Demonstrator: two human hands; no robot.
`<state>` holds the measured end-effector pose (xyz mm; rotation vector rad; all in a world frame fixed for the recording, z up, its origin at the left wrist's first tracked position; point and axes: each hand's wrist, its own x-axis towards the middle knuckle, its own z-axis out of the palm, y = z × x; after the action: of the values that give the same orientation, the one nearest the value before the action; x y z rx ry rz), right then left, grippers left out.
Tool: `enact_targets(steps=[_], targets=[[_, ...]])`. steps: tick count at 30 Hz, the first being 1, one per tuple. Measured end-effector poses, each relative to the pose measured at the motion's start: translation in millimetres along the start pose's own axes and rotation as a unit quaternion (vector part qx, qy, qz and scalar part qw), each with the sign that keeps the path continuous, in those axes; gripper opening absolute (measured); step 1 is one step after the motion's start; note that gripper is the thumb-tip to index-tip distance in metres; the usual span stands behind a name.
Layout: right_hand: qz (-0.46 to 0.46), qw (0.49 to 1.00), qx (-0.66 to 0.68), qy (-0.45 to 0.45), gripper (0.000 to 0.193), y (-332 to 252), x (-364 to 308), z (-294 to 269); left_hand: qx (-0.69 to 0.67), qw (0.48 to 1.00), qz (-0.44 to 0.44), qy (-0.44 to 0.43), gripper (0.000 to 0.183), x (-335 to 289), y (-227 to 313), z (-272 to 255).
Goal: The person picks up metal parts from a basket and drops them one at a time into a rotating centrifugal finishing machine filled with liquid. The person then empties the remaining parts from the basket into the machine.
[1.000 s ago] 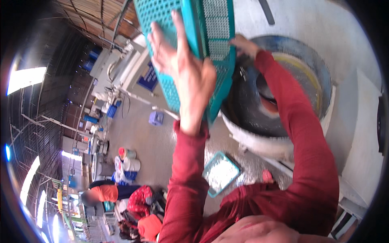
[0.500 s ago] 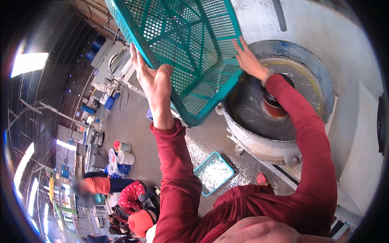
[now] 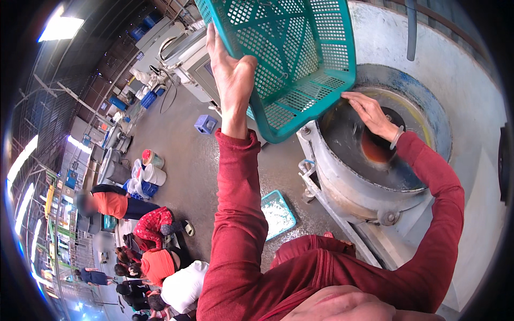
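Observation:
A green perforated plastic basket (image 3: 302, 120) hangs tilted in front of me, its open side toward me. My left hand (image 3: 231, 75) has its fingers on the left rim, with the thumb sticking out, and supports it. At the basket's lower right corner is my right hand (image 3: 373, 113), fingers stretched out and nearly together. Its fingertips are at the corner; whether they touch it I cannot tell. Below that hand is a round metal drum (image 3: 348, 195) with a dark inside. A dark-topped post with a reddish-brown base (image 3: 375, 148) stands in its middle.
A teal tray (image 3: 292, 211) with white contents lies on the wet floor. A small purple stool (image 3: 205, 124) and several buckets (image 3: 155, 175) stand farther left. Several people are at lower left, one in an orange top (image 3: 111, 203). A grey pipe (image 3: 410, 32) hangs beyond the drum.
The basket and my left hand have shifted right in the view. My right hand has moved down from the basket's right side to its lower corner, over the drum.

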<state>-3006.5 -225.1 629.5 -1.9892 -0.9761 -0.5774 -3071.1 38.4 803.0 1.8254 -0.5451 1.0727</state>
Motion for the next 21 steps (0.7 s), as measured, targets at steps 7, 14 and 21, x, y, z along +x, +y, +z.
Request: enact_targets(steps=[7,14,21], targets=[[0.013,0.999,-0.023,0.036,0.056,-31,122,50,-0.021,0.999,-0.042,0.005,0.074,3,16,-7],[-0.143,0.928,-0.187,0.29,0.054,-57,233,14,-0.148,0.986,-0.076,0.002,0.076,-9,25,-15],[-0.18,0.95,-0.059,-0.247,0.054,-39,110,49,-0.08,0.996,-0.005,0.034,0.073,-11,21,-7]])
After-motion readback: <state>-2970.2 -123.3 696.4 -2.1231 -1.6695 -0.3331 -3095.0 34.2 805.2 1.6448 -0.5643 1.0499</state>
